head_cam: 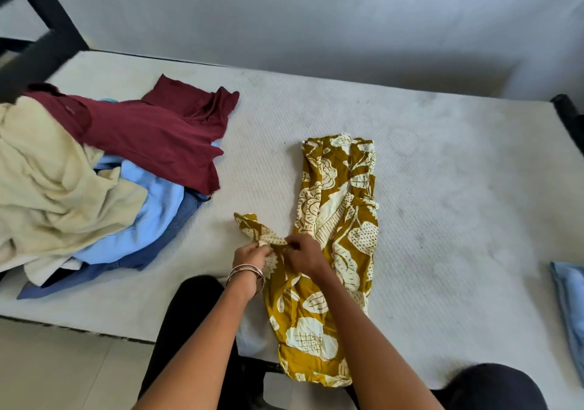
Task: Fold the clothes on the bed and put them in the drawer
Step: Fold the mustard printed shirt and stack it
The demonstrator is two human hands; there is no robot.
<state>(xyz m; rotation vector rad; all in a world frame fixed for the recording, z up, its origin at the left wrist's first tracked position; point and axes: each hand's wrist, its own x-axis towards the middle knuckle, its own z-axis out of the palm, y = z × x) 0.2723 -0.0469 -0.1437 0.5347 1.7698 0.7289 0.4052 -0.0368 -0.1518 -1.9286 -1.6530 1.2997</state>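
A mustard-yellow garment with a cream leaf print (339,220) lies lengthwise on the white mattress (442,188), its lower end hanging over the near edge. One sleeve (252,228) sticks out to the left. My left hand (251,256), with bangles on the wrist, pinches that sleeve where it joins the body. My right hand (305,256) grips the same fabric right beside it. A heap of unfolded clothes sits at the left: a maroon shirt (158,131) on top, a cream garment (47,182), a light blue shirt (148,220) and dark blue jeans (177,223).
A light blue cloth (568,299) lies at the mattress's right edge. A black bed frame (47,21) rises at the far left, and a grey wall (316,15) runs behind the bed. My dark-clad legs stand against the near edge, over a pale tiled floor (63,371).
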